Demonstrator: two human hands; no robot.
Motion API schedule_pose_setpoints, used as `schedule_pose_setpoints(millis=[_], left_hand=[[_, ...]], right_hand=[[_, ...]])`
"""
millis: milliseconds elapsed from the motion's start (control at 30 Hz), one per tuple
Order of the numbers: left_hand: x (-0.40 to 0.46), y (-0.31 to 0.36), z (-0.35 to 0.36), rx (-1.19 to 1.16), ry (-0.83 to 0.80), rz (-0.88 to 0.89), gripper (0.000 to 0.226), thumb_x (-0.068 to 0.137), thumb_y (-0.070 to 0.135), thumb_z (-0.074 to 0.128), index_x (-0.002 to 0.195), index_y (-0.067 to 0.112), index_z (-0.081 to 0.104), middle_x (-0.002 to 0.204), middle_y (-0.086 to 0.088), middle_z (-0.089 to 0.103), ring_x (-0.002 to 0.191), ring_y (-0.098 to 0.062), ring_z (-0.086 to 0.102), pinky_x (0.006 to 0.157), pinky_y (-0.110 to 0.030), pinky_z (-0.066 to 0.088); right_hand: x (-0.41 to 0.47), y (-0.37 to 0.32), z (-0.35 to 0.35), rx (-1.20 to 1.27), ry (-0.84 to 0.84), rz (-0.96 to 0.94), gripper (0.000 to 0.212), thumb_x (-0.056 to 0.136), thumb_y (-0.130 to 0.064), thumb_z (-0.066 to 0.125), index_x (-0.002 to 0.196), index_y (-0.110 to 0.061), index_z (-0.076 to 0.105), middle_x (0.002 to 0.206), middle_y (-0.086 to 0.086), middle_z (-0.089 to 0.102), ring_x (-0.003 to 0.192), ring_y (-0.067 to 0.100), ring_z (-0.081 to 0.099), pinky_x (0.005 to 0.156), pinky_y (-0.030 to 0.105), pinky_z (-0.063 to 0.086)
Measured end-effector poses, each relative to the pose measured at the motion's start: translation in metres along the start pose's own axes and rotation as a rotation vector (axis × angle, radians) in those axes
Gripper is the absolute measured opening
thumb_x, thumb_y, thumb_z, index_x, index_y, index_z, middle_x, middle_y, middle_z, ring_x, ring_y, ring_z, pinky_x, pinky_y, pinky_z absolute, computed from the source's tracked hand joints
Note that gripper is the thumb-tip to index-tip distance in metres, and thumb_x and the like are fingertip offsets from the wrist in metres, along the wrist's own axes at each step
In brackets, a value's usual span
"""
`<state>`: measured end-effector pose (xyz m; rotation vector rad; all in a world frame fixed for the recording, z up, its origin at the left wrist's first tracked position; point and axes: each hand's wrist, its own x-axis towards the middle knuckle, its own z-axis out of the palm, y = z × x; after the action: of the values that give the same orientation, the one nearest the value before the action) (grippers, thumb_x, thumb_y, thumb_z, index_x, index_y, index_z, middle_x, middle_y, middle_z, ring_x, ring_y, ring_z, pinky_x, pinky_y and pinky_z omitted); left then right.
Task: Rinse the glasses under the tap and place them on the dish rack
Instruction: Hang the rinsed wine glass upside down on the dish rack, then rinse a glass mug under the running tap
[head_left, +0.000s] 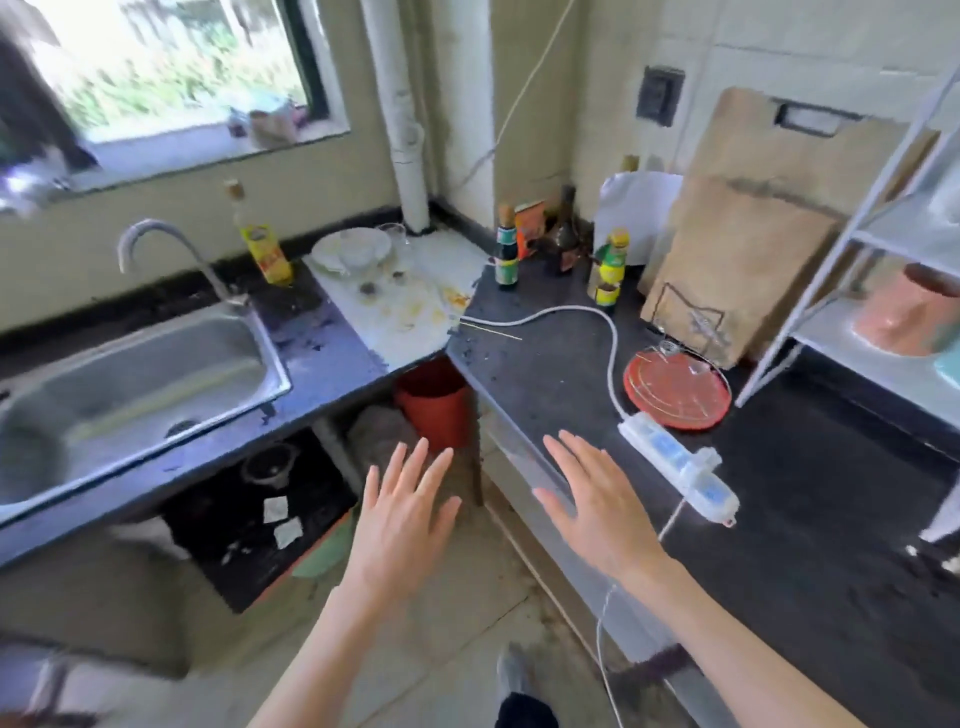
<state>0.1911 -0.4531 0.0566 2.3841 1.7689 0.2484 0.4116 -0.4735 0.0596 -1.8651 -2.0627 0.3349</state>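
Observation:
A clear glass stands at the back of the stained white counter section, beside a stack of white plates. The steel sink with its curved tap lies at the left. A white wire rack stands at the far right on the dark counter. My left hand and my right hand both hover low in front of me, fingers straight and spread, holding nothing. They are well short of the glass.
A white power strip and its cable lie on the dark counter by my right hand. A red round lid, wooden boards, sauce bottles and a yellow bottle stand about. A red bucket sits under the counter.

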Motion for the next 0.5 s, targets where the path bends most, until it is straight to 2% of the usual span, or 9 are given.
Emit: schedule_pose_setpoints(millis=[100, 167, 233, 333, 500], left_hand=[[0.017, -0.041, -0.002, -0.006, 0.014, -0.113, 0.055, 0.088, 0.047, 0.033, 0.134, 0.021, 0.049, 0.141, -0.010, 0.047, 0.131, -0.034, 0.042, 0.101, -0.054, 0.035], [0.035, -0.063, -0.001, -0.049, 0.058, -0.210, 0.053, 0.095, 0.048, 0.033, 0.144, 0.028, 0.033, 0.153, -0.004, 0.027, 0.143, -0.027, 0.019, 0.113, -0.044, 0.015], [0.059, -0.081, -0.001, -0.111, 0.129, -0.295, 0.054, 0.097, 0.045, 0.036, 0.147, 0.031, 0.021, 0.157, 0.001, 0.013, 0.146, -0.021, 0.002, 0.114, -0.037, -0.001], [0.098, -0.101, -0.011, -0.152, 0.177, -0.364, 0.056, 0.097, 0.044, 0.036, 0.148, 0.031, 0.018, 0.158, 0.003, 0.009, 0.146, -0.019, -0.002, 0.115, -0.037, -0.003], [0.156, -0.136, -0.018, -0.145, 0.136, -0.441, 0.055, 0.097, 0.044, 0.034, 0.148, 0.032, 0.016, 0.158, 0.003, 0.008, 0.146, -0.019, -0.003, 0.114, -0.035, -0.004]], right_hand=[[0.060, -0.020, 0.016, 0.036, -0.031, -0.070, 0.063, 0.091, -0.051, 0.032, 0.145, -0.018, 0.034, 0.152, 0.002, 0.030, 0.141, 0.017, 0.027, 0.115, 0.028, 0.009], [0.099, -0.025, 0.029, 0.062, -0.060, -0.110, 0.058, 0.095, -0.047, 0.038, 0.146, -0.021, 0.029, 0.154, -0.001, 0.026, 0.142, 0.015, 0.022, 0.116, 0.026, 0.008], [0.140, -0.029, 0.039, 0.079, -0.089, -0.132, 0.058, 0.096, -0.044, 0.042, 0.147, -0.022, 0.027, 0.154, -0.002, 0.025, 0.143, 0.013, 0.020, 0.116, 0.028, 0.012], [0.198, -0.035, 0.045, 0.092, -0.138, -0.157, 0.058, 0.096, -0.045, 0.041, 0.147, -0.024, 0.025, 0.155, -0.004, 0.023, 0.143, 0.012, 0.019, 0.116, 0.028, 0.013], [0.284, -0.048, 0.053, 0.099, -0.183, -0.203, 0.057, 0.096, -0.045, 0.040, 0.146, -0.022, 0.027, 0.153, -0.003, 0.028, 0.141, 0.014, 0.023, 0.116, 0.028, 0.018]])
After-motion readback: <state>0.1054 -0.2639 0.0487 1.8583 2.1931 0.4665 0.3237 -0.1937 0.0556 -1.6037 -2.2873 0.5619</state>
